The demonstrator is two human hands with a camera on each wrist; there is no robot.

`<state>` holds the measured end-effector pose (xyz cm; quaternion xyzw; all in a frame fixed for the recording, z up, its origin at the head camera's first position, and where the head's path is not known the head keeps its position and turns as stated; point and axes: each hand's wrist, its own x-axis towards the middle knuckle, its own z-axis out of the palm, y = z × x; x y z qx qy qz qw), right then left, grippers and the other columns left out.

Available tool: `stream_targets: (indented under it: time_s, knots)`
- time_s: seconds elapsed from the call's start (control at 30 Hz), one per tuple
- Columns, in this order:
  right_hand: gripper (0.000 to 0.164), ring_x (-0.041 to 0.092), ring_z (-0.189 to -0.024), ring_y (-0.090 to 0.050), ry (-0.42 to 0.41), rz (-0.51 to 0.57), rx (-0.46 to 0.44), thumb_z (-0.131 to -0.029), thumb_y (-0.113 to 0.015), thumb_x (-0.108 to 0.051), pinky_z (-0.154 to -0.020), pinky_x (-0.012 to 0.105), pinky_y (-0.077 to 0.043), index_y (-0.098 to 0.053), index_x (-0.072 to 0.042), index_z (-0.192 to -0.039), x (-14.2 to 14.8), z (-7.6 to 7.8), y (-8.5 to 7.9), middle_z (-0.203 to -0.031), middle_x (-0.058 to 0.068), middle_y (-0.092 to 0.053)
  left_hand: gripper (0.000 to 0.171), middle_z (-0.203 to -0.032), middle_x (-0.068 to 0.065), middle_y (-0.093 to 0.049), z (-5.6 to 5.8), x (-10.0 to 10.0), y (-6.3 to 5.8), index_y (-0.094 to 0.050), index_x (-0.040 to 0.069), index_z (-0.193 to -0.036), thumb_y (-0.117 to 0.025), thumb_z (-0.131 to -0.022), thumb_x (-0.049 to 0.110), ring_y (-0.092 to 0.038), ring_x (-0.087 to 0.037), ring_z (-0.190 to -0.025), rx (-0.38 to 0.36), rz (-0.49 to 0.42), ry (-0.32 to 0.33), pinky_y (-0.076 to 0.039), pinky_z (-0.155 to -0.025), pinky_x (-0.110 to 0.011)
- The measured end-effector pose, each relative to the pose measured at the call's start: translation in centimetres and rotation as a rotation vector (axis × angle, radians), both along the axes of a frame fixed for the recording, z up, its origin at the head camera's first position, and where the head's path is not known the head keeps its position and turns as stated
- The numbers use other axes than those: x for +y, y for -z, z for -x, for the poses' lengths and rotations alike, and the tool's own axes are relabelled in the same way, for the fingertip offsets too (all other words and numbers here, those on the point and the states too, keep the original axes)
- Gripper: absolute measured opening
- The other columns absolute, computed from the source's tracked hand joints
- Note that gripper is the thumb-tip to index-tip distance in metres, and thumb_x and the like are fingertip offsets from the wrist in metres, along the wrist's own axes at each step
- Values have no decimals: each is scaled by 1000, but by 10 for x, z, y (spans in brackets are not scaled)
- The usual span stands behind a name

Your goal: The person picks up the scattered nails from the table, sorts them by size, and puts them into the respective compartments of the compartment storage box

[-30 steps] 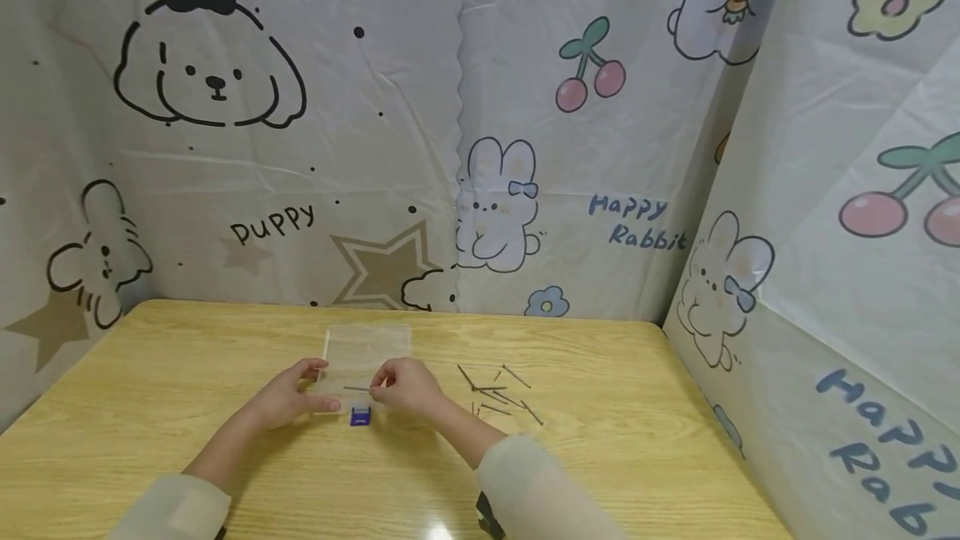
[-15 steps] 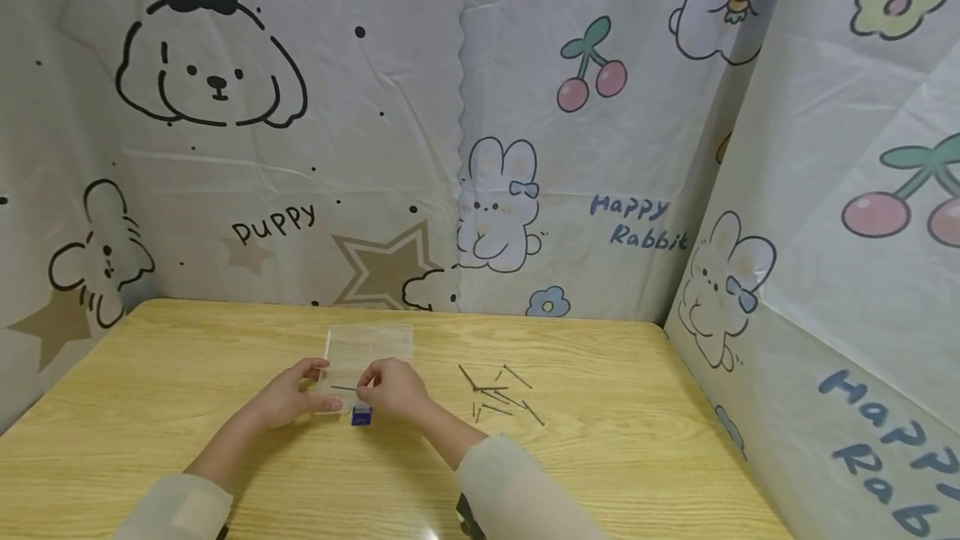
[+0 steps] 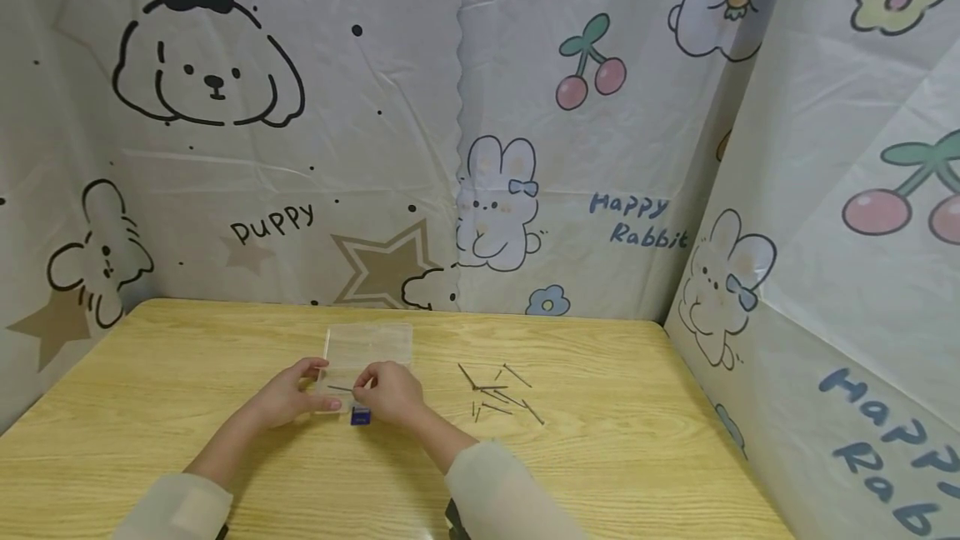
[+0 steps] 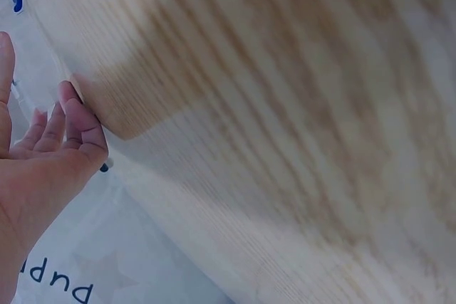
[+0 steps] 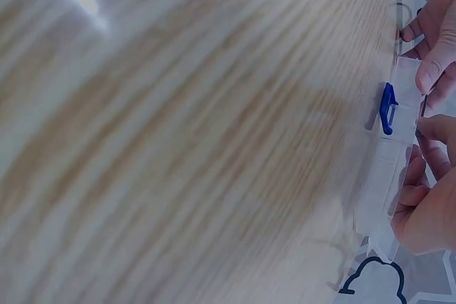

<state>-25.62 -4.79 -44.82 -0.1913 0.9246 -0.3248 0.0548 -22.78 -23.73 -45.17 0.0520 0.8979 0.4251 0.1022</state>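
Note:
A clear plastic box [image 3: 367, 344] with its lid raised stands on the table, a blue latch [image 3: 361, 416] on its front. My left hand [image 3: 288, 394] grips the box's left end, thumb at the front and fingers farther back. Over the box, my right hand [image 3: 390, 392] pinches a thin dark nail [image 3: 340, 388] that points left, lying nearly level. In the right wrist view the blue latch [image 5: 387, 108] sits close to both hands, and the nail [image 5: 422, 107] shows between them. What lies inside the box is too hard to make out.
Several loose nails [image 3: 495, 394] of differing lengths lie scattered to the right of the box. Behind the wooden table [image 3: 225, 332] hangs a printed cloth [image 3: 375, 148], with another cloth panel [image 3: 825, 315] along the right side.
My right hand has shifted left with the nail, farther over the box and nearer my left hand. The left hand and box have stayed in place.

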Motion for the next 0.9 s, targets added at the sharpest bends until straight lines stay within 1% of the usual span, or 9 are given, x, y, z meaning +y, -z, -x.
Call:
stream_targets:
  time_s: [0.1,0.27,0.5,0.6,0.73,0.83,0.9]
  knots:
    - [8,4,-51,-43,3,-9,0,-85,-67,-27,-45,20,-34,-70,-21,-80,-1,0,1,-63,-12,-52,85,-137,-36,-36,-1,1,0,-31,-5,-138,-74,-79,38,-32,-55,-128,-10,3,-8,-39,-97,-61]
    - [9,4,-52,-44,7,-9,-7,-85,-66,-28,-46,20,-34,-70,-21,-81,-1,0,3,-64,-12,-53,84,-136,-37,-38,-2,1,0,-32,-5,-138,-74,-79,37,-34,-54,-127,-3,9,-12,-39,-97,-60]
    - [11,3,-53,-44,22,5,10,-86,-66,-29,-46,19,-34,-72,-20,-86,-1,1,2,-65,-11,-55,84,-136,-37,-38,1,1,-1,-32,-5,-138,-74,-79,38,-34,-55,-126,7,18,-9,-39,-96,-61]
    - [12,4,-56,-45,24,43,-14,-87,-66,-30,-48,19,-35,-72,-19,-87,1,2,1,-68,-10,-57,84,-136,-36,-38,1,1,-1,-32,-5,-138,-74,-79,37,-32,-55,-127,5,12,-10,-38,-97,-62]
    - [12,4,-61,-45,11,151,-86,-87,-66,-27,-51,19,-36,-72,-17,-86,6,5,1,-71,-8,-56,83,-137,-36,-37,0,1,0,-32,-4,-138,-74,-79,36,-31,-56,-128,-5,0,-13,-37,-98,-62]
    - [13,4,-62,-45,-23,222,-111,-87,-66,-25,-51,18,-37,-71,-13,-88,12,9,-1,-72,-7,-56,84,-136,-36,-37,-1,1,0,-32,-4,-138,-74,-78,37,-31,-56,-127,1,9,-11,-37,-98,-63]
    - [15,4,-61,-44,-48,243,-108,-87,-66,-24,-51,18,-37,-71,-11,-89,16,11,-4,-72,-6,-56,84,-136,-36,-38,0,1,0,-32,-5,-138,-74,-78,38,-32,-56,-127,7,19,-13,-36,-98,-63]
